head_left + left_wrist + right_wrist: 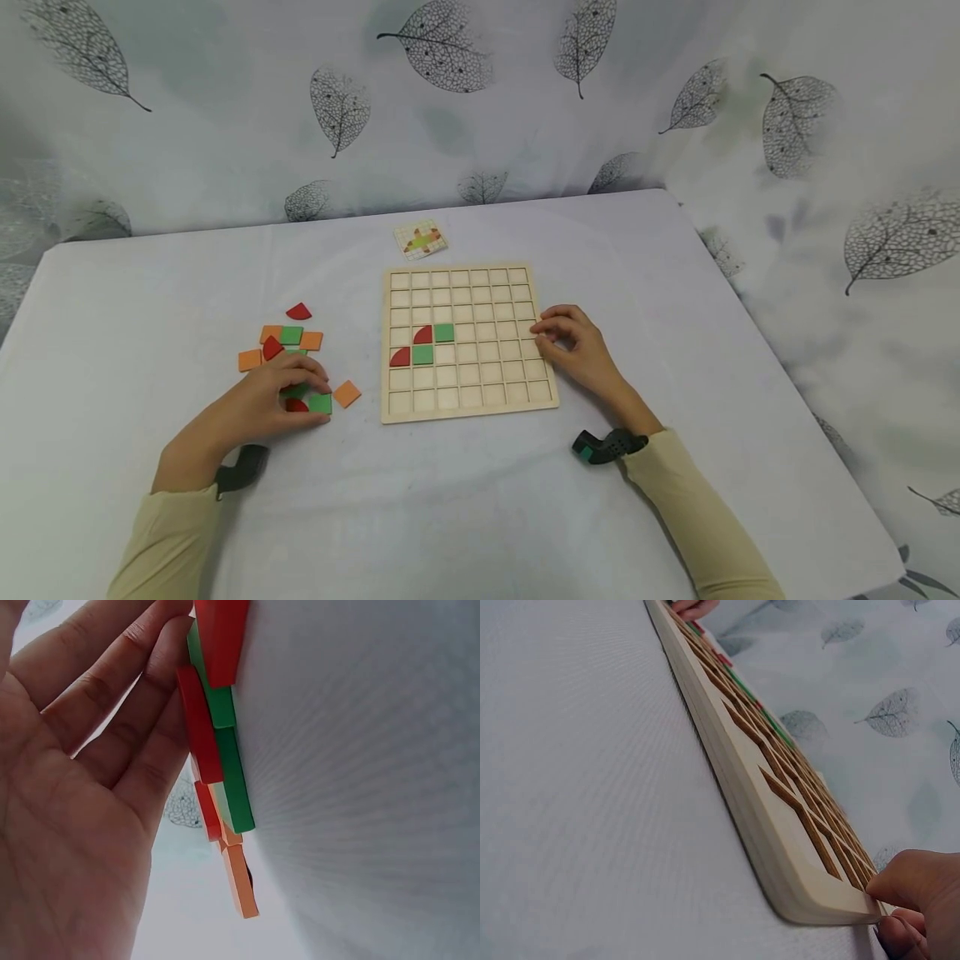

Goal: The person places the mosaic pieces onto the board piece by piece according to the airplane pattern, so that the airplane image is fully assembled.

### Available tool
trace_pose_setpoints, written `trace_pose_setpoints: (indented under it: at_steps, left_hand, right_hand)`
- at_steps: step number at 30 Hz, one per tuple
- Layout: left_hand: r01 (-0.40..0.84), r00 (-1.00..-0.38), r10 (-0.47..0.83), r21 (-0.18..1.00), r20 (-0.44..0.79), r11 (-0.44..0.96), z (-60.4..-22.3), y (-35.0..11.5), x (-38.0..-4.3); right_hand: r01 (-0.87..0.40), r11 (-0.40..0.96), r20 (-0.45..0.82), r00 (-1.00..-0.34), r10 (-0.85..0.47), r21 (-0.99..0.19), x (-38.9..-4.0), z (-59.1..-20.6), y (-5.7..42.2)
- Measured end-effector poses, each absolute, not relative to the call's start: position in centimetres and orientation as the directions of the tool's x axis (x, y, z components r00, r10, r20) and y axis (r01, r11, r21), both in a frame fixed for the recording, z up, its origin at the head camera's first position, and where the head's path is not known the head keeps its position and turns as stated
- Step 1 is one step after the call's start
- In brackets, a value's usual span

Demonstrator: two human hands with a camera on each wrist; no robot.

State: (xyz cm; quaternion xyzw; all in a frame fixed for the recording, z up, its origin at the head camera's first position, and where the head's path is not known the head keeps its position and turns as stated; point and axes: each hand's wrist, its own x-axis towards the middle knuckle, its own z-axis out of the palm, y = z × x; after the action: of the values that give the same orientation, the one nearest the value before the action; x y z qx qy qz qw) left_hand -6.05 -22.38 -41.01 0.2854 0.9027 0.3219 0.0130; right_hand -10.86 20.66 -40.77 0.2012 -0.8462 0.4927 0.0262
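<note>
One green square [320,404] lies between the left hand's [262,402] thumb and fingers [309,365].

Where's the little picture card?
In the head view, the picture card lies just beyond the far edge of the wooden grid board, nearer that edge's left end.
</note>
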Motion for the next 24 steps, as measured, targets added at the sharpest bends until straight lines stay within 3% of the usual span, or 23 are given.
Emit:
trace_pose_setpoints:
  at_steps: [24]
  left_hand:
    - [0.535,-0.833,0.519,0.518,0.192,0.668,-40.42,-21.52,-6.27]
  right_hand:
    - [-0.375,0.424,0.254,-0.914,-0.315,-0.824,-10.90,-40.94,20.73]
